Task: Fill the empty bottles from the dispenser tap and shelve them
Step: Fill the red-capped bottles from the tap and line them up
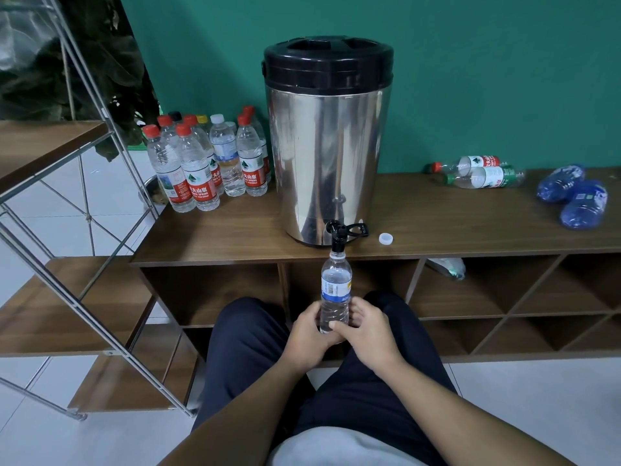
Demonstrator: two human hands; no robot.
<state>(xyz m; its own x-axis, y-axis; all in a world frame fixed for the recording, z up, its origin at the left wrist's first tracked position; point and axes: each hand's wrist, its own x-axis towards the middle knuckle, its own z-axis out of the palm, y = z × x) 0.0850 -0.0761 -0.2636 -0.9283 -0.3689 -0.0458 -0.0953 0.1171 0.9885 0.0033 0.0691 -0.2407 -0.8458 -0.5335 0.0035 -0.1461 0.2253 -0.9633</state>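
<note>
Upright, the clear bottle point(335, 290) stands with its long axis vertical and its open mouth pointing straight up, meeting the black tap point(338, 238) of the steel dispenser point(327, 146). It hangs in front of the counter point(437, 223) edge, just above the person's knees. Both hands grip its lower part: the left hand point(307, 331) wraps it from the left, the right hand point(364, 326) from the right with the thumb laid across the front near the base. Both forearms reach forward and converge on the bottle.

Just up and to the right of the hands, a white cap point(385, 238) lies on the counter beside the tap. Farther right, two empty bottles point(477, 171) lie on their sides near the green wall, and beyond them two crumpled blue bottles point(574, 196). Up and to the left of the hands, a cluster of capped bottles point(205, 159) stands beside the dispenser. Far left stands a wood-and-metal shelf point(50, 142). Below the counter, to the right of the hands, another bottle lies in a cubby point(448, 267).
</note>
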